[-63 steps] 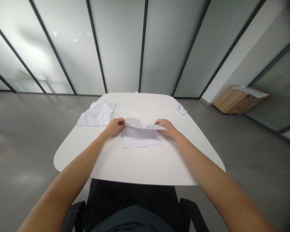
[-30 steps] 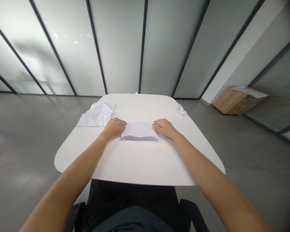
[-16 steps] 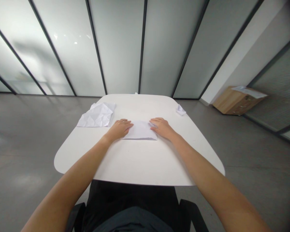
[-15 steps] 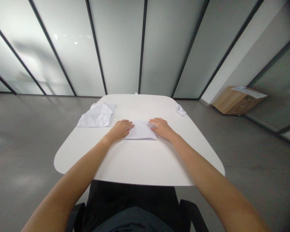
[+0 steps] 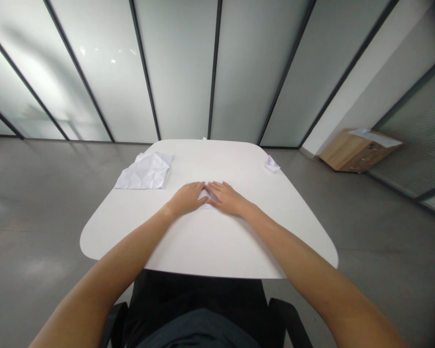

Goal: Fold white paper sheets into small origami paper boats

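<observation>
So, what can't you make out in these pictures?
All in the head view:
The folded paper: the left hand and right hand cover most of it, hiding its shape.
The scrap at the table's far edge: too small to identify.
The small paper: too small to show its folds.
The sheet on the box: too small and blurred to show any marks.

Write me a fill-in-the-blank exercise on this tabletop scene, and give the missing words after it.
The left hand and right hand press flat on a folded sheet of ____.
A creased sheet lies on the white table toward the person's ____ side.
A small folded piece sits near the table's far ____ corner.

Missing words: paper, left, right.
</observation>
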Tool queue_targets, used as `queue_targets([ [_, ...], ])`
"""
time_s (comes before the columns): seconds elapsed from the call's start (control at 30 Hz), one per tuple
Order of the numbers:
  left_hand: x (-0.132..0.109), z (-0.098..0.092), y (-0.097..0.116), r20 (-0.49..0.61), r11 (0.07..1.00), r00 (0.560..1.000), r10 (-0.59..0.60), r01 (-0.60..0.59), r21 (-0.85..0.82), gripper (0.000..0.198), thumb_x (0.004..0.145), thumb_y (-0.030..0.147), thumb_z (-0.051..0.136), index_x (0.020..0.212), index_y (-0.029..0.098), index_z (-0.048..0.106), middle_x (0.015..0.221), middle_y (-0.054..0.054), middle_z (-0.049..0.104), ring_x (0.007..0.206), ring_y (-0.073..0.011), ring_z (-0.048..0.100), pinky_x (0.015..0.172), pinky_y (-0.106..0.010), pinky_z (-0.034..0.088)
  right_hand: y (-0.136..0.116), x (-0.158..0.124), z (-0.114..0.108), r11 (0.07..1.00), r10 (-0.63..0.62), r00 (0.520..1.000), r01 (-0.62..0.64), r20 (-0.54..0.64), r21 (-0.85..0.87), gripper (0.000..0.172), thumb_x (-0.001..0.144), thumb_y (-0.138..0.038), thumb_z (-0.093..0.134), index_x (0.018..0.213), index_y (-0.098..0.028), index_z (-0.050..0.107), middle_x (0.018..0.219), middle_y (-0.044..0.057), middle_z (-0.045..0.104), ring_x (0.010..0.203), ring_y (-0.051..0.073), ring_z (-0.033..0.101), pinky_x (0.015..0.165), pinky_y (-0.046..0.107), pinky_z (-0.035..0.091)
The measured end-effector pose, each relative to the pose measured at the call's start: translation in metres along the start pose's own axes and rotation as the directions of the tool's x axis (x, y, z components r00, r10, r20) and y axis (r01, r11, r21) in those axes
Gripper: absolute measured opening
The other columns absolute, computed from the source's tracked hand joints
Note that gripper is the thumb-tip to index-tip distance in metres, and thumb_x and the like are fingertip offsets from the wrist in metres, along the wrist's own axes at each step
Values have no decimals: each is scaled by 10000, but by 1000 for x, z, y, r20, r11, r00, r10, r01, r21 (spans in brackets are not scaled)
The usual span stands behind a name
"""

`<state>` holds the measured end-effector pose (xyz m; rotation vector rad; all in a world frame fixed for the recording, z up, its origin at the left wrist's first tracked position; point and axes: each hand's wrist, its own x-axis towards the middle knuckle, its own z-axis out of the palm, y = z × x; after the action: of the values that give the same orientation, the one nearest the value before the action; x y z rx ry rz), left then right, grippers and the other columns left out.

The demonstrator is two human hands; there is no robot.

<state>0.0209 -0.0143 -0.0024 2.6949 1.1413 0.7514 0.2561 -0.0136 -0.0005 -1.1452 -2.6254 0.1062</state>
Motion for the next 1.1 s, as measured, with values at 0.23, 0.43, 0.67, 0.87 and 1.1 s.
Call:
queue_targets([
  [0.23, -4, 6, -8, 37, 997, 997, -73, 72, 7, 633, 957, 492, 582, 1496, 173, 490, 1536, -185, 509, 1458, -355, 437, 1224, -498, 282, 1, -1, 5, 998, 67, 993, -68, 95, 9, 745, 1018, -661, 338, 1619, -221, 331, 1674, 123, 295, 1562, 312, 241, 1280, 535, 155],
  [0.43, -8, 1, -14, 100, 987, 983, -155, 149, 65, 749, 962, 633, 503, 1540, 160, 446, 1630, -185, 376, 1529, -376, 314, 1247, -519, 199, 10, -3, -1, 992, 122, 980, -117, 155, -44, 794, 990, -721, 312, 1623, -242, 324, 1697, 98, 228, 1572, 337, 196, 1274, 574, 139],
  [0.67, -10, -11, -18, 214, 941, 937, -275, 217, 260, 944, 948, 778, 321, 1605, 100, 306, 1674, -192, 265, 1567, -304, 242, 1268, -435, 162, 20, -8, -5, 987, 152, 968, -137, 198, -87, 849, 969, -773, 228, 1649, -265, 243, 1710, 69, 192, 1581, 331, 160, 1269, 593, 132],
  [0.87, -13, -10, -19, 168, 937, 941, -295, 250, 244, 1029, 912, 817, 358, 1614, 70, 262, 1658, -231, 287, 1560, -328, 255, 1256, -455, 187, 18, -9, -5, 983, 165, 967, -147, 195, -105, 822, 972, -765, 226, 1649, -299, 238, 1713, 44, 193, 1582, 328, 160, 1268, 590, 139],
  [1.1, -13, -6, -26, 76, 965, 971, -227, 214, 150, 909, 935, 721, 471, 1603, 132, 290, 1620, -194, 390, 1501, -345, 365, 1229, -488, 264, 15, -11, -7, 982, 158, 972, -136, 175, -130, 777, 982, -754, 210, 1636, -340, 268, 1714, 30, 202, 1579, 318, 178, 1264, 581, 155],
])
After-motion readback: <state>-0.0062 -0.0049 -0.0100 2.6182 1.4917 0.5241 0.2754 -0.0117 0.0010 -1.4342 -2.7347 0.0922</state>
